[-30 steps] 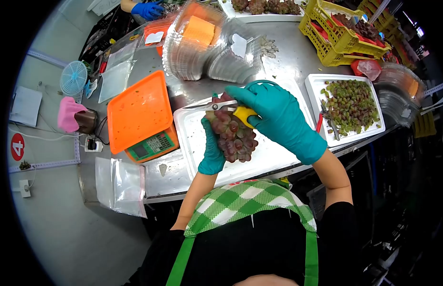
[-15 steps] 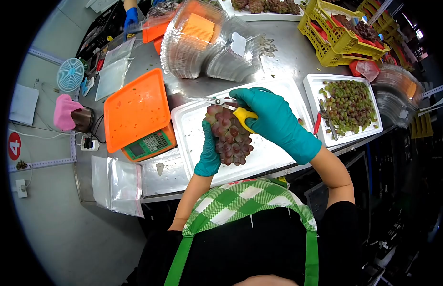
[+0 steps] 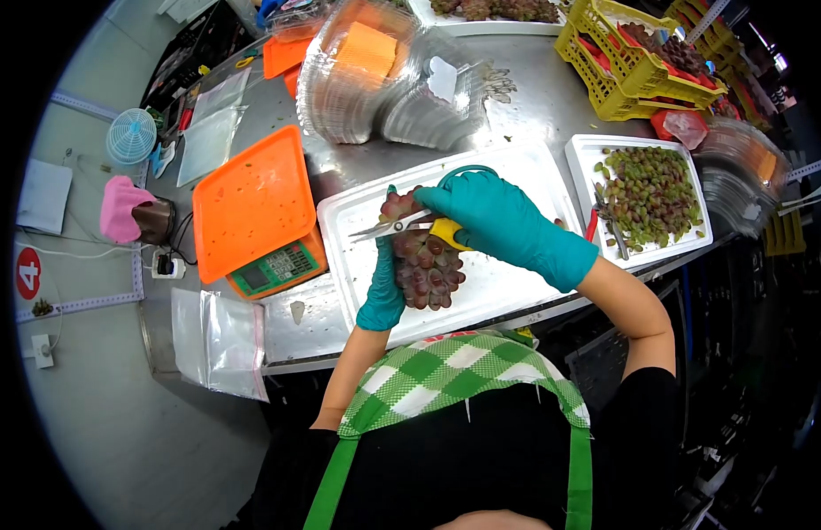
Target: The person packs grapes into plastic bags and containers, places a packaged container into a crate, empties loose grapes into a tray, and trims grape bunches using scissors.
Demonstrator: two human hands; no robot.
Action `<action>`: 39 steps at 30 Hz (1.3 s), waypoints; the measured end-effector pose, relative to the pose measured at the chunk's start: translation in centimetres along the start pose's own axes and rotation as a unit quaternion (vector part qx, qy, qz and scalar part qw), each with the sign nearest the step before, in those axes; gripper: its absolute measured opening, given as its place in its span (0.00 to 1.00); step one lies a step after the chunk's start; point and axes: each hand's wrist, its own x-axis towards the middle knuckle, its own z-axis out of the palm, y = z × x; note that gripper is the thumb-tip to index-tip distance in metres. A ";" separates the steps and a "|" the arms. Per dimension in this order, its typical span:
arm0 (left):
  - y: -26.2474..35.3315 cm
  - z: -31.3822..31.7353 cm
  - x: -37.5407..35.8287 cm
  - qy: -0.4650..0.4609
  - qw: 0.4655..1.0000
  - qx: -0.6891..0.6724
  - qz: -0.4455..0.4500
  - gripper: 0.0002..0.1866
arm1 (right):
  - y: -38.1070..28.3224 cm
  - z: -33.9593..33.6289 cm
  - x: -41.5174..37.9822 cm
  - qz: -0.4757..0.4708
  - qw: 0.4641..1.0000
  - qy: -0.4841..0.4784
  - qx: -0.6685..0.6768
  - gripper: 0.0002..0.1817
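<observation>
Nearest: green-and-white checked apron [image 3: 468, 367], then flat transparent plastic bags [image 3: 218, 340] at front-left edge of the bare metal table [image 3: 538, 97], probably parked clear of the forearms. Left teal-gloved hand [image 3: 385, 296] half-curled along left side of a plump bunch of red-purple grapes [image 3: 428, 276], likely a light cradle to spare the fruit; some fingers hidden. Right teal-gloved hand [image 3: 503, 216] closed round yellow-handled steel scissors [image 3: 447, 234], blades a bit apart, pointing left across upper bunch; can't tell about blade contact. Bunch held over large shallow white tray [image 3: 507, 296], presumably for catching loose bits. Just left, orange flat-topped scale [image 3: 251, 212], keypad [image 3: 291, 265] toward the near edge, likely for easy reading. Right, smaller white tray [image 3: 584, 163] with loose green-red grapes [image 3: 653, 199] and red-handled snips [image 3: 593, 223], probably within right-hand reach. Beyond: clear plastic containers [image 3: 344, 102], nested presumably to save space. Far right, stacked yellow plastic crates [image 3: 620, 81]; at back, another tray with dark bunches [image 3: 494, 11].
</observation>
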 end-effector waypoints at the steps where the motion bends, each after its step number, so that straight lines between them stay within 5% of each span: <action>1: 0.0 0.1 0.0 0.011 1.000 0.004 0.000 0.42 | 0.0 0.1 0.1 0.008 1.000 -0.002 0.011 0.25; 6: 0.7 0.9 -0.4 -0.025 0.999 -0.043 -0.008 0.42 | 0.3 -0.8 0.5 0.064 0.989 0.019 0.134 0.21; 8: 0.4 0.0 0.2 -0.081 0.992 -0.099 0.006 0.42 | 0.9 -2.8 -0.2 0.055 0.982 0.095 0.152 0.23; 14: 1.2 -0.9 0.3 -0.109 0.988 -0.102 0.047 0.44 | -0.8 -7.6 -2.5 0.020 0.979 0.036 -0.199 0.25; 16: 1.8 -0.2 -0.2 -0.068 0.993 -0.080 0.045 0.44 | -1.7 -7.7 -2.8 0.001 0.960 0.028 -0.279 0.20; 17: 1.9 -0.3 -0.3 -0.065 0.994 -0.076 0.042 0.45 | -1.9 -7.2 -3.1 0.003 0.914 -0.018 -0.405 0.27; 39: 2.0 0.3 -1.7 -0.056 0.998 0.005 0.041 0.46 | -3.4 -6.8 -3.6 -0.032 0.899 -0.106 -0.423 0.27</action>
